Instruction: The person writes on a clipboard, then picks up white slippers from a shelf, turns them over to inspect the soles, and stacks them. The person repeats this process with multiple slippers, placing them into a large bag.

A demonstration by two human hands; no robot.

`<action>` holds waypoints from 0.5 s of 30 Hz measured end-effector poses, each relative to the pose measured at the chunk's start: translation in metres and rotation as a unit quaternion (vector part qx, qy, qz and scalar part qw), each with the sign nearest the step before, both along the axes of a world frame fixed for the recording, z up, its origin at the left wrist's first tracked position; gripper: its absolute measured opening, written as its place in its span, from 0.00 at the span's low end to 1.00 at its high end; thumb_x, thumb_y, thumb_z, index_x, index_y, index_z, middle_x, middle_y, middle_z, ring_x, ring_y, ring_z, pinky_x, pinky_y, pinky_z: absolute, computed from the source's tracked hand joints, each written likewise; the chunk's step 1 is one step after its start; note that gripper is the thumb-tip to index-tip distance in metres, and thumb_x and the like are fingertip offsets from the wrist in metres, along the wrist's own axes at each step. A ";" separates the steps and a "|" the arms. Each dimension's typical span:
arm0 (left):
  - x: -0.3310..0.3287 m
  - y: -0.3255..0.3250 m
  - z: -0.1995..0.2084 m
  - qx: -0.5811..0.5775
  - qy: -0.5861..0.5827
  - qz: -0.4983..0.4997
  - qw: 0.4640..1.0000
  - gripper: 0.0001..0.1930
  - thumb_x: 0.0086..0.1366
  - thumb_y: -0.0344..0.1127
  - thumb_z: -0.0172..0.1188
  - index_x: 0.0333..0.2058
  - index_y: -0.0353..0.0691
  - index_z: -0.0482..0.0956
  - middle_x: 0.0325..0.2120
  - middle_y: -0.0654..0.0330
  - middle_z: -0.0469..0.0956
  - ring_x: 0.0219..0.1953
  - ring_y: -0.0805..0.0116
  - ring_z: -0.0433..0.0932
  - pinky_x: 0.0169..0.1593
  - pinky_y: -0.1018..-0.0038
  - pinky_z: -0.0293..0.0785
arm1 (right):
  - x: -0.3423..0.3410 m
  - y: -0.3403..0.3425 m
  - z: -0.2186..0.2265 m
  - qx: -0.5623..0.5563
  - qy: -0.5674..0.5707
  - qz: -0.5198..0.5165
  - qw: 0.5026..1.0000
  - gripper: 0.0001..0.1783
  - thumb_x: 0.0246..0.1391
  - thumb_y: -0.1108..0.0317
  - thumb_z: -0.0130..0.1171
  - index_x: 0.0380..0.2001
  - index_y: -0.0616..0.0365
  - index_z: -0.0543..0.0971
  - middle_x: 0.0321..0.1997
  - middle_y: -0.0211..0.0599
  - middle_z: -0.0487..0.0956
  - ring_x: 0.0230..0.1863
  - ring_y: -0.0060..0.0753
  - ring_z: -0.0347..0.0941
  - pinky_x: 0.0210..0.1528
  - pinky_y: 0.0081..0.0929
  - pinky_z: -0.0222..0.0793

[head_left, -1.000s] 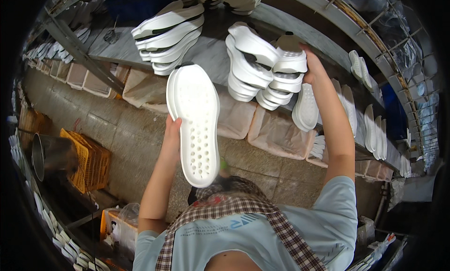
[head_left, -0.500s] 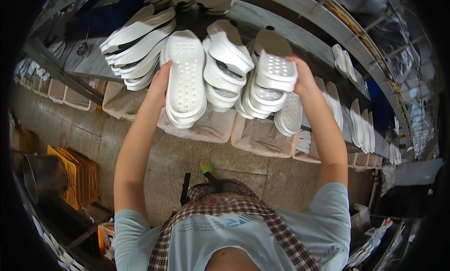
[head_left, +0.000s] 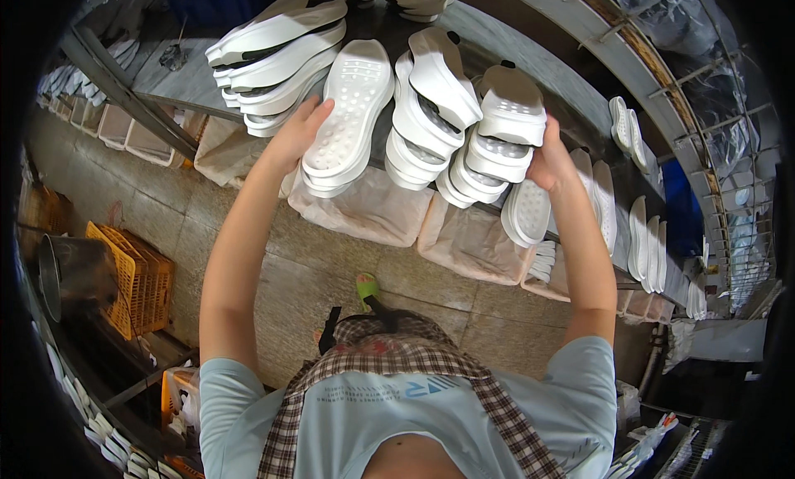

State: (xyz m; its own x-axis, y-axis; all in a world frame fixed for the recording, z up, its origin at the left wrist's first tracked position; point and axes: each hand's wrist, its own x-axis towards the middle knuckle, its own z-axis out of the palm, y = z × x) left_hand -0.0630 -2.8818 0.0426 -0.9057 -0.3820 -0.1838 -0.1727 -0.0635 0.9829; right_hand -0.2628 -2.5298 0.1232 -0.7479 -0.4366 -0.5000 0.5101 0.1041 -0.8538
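Several piles of white shoe soles lie side by side on a grey shelf before me. My left hand [head_left: 298, 137] is at the left edge of a pile topped by a long dimpled sole [head_left: 352, 106], its fingers extended beside it. At the right end of the row, my right hand [head_left: 552, 158] rests along the side of a stack of soles [head_left: 512, 119], fingers apart, some hidden behind it. Between these stands another stack [head_left: 431, 115] of tilted soles. More thick soles [head_left: 277, 61] are piled left of my left hand.
Pink-lined bins [head_left: 364, 210] stand below the shelf edge. Other soles [head_left: 646, 243] lean along the shelf to the right, near a blue bin [head_left: 683, 210]. Orange crates [head_left: 137, 276] and a dark cylinder [head_left: 74, 276] stand on the floor at left. A metal rack [head_left: 662, 81] runs along the far right.
The piles now sit farther right in view. My left hand has loosened from the dimpled sole's side, and my right hand has slipped lower along its stack.
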 end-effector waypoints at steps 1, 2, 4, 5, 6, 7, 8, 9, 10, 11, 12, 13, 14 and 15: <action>0.008 0.005 0.003 0.007 0.011 0.001 1.000 0.43 0.64 0.56 0.51 0.62 0.22 0.49 0.60 0.38 0.57 0.62 0.57 0.60 0.62 0.71 0.56 | 0.004 0.005 -0.006 -0.003 -0.030 -0.008 1.000 0.43 0.52 0.27 0.33 0.57 0.47 0.68 0.60 0.37 0.69 0.58 0.43 0.65 0.54 0.57 0.59; 0.015 0.011 0.009 0.019 0.001 0.011 1.000 0.43 0.64 0.56 0.51 0.61 0.22 0.49 0.60 0.38 0.57 0.62 0.56 0.60 0.62 0.71 0.56 | 0.008 0.010 -0.012 -0.003 -0.036 0.015 0.999 0.43 0.52 0.26 0.33 0.59 0.45 0.65 0.62 0.38 0.66 0.60 0.45 0.62 0.55 0.60 0.56; 0.032 0.021 0.033 -0.272 -0.017 0.042 0.961 0.38 0.62 0.52 0.55 0.59 0.24 0.58 0.56 0.37 0.64 0.59 0.51 0.65 0.61 0.67 0.60 | 0.016 0.019 -0.020 0.001 -0.062 0.052 0.997 0.43 0.51 0.25 0.33 0.62 0.42 0.59 0.64 0.39 0.62 0.64 0.49 0.57 0.55 0.67 0.50; 0.042 0.029 0.048 -0.358 0.024 0.035 0.933 0.35 0.61 0.50 0.57 0.56 0.25 0.63 0.53 0.40 0.67 0.56 0.51 0.68 0.59 0.66 0.62 | 0.020 0.021 -0.025 0.000 -0.076 0.080 0.994 0.46 0.50 0.24 0.32 0.63 0.42 0.58 0.66 0.38 0.59 0.64 0.51 0.56 0.56 0.66 0.50; 0.052 0.040 0.064 -0.441 0.050 0.032 0.896 0.32 0.60 0.49 0.59 0.54 0.27 0.67 0.51 0.42 0.71 0.53 0.51 0.70 0.57 0.65 0.65 | 0.024 0.023 -0.027 0.000 -0.086 0.099 0.991 0.48 0.48 0.22 0.31 0.64 0.43 0.57 0.68 0.37 0.57 0.64 0.52 0.56 0.56 0.64 0.50; 0.055 0.056 0.080 -0.414 0.079 0.038 0.906 0.30 0.59 0.48 0.61 0.52 0.29 0.69 0.48 0.44 0.73 0.51 0.52 0.72 0.55 0.65 0.67 | 0.027 0.024 -0.030 -0.008 -0.114 0.103 0.988 0.50 0.48 0.21 0.30 0.64 0.43 0.56 0.68 0.38 0.57 0.64 0.53 0.55 0.57 0.65 0.49; 0.057 0.073 0.094 -0.398 0.157 0.048 0.903 0.28 0.57 0.46 0.62 0.49 0.30 0.72 0.46 0.46 0.75 0.49 0.52 0.74 0.54 0.64 0.69 | 0.031 0.024 -0.032 -0.014 -0.139 0.100 0.985 0.51 0.47 0.20 0.29 0.65 0.43 0.55 0.68 0.39 0.57 0.65 0.54 0.53 0.57 0.65 0.48; 0.055 0.089 0.108 -0.423 0.177 0.013 0.889 0.28 0.57 0.46 0.63 0.50 0.31 0.71 0.47 0.46 0.74 0.50 0.52 0.73 0.53 0.64 0.69 | 0.035 0.024 -0.034 -0.009 -0.146 0.098 0.984 0.53 0.45 0.18 0.29 0.65 0.43 0.55 0.68 0.40 0.56 0.66 0.55 0.51 0.59 0.68 0.44; 0.050 0.105 0.121 -0.459 0.241 -0.013 0.855 0.28 0.56 0.45 0.63 0.50 0.32 0.71 0.47 0.47 0.74 0.50 0.53 0.73 0.53 0.64 0.69 | 0.038 0.025 -0.034 -0.013 -0.148 0.111 0.983 0.54 0.44 0.18 0.30 0.66 0.43 0.52 0.70 0.41 0.51 0.67 0.56 0.48 0.60 0.71 0.39; 0.042 0.122 0.132 -0.479 0.266 -0.043 0.835 0.30 0.55 0.45 0.64 0.52 0.32 0.69 0.48 0.46 0.73 0.51 0.51 0.72 0.53 0.64 0.69 | 0.042 0.025 -0.034 -0.013 -0.141 0.105 0.984 0.55 0.43 0.17 0.30 0.67 0.42 0.51 0.71 0.41 0.49 0.68 0.58 0.46 0.60 0.72 0.37; 0.030 0.138 0.141 -0.504 0.306 -0.065 0.805 0.32 0.55 0.44 0.64 0.54 0.32 0.67 0.50 0.46 0.71 0.52 0.49 0.71 0.53 0.63 0.69 | 0.046 0.025 -0.034 -0.010 -0.143 0.091 0.986 0.56 0.42 0.17 0.30 0.68 0.41 0.49 0.72 0.41 0.46 0.69 0.60 0.43 0.60 0.73 0.35; 0.014 0.151 0.149 -0.530 0.322 -0.097 0.778 0.37 0.54 0.44 0.65 0.57 0.29 0.61 0.53 0.43 0.68 0.54 0.46 0.68 0.56 0.63 0.67 | 0.049 0.026 -0.033 -0.022 -0.158 0.103 0.982 0.56 0.42 0.17 0.30 0.68 0.40 0.47 0.72 0.41 0.44 0.69 0.61 0.40 0.60 0.73 0.34; 0.000 0.164 0.154 -0.526 0.320 -0.114 0.780 0.41 0.53 0.44 0.66 0.60 0.31 0.57 0.56 0.43 0.65 0.57 0.48 0.65 0.58 0.62 0.64 | 0.055 0.026 -0.033 -0.024 -0.172 0.105 0.979 0.56 0.42 0.17 0.30 0.69 0.39 0.45 0.73 0.41 0.42 0.70 0.63 0.37 0.61 0.73 0.33; -0.015 0.173 0.158 -0.527 0.317 -0.130 0.777 0.42 0.53 0.45 0.66 0.60 0.29 0.56 0.56 0.43 0.64 0.58 0.47 0.64 0.59 0.62 0.62 | 0.061 0.027 -0.034 -0.031 -0.185 0.090 0.978 0.56 0.42 0.17 0.30 0.69 0.38 0.45 0.73 0.41 0.41 0.70 0.63 0.35 0.61 0.73 0.32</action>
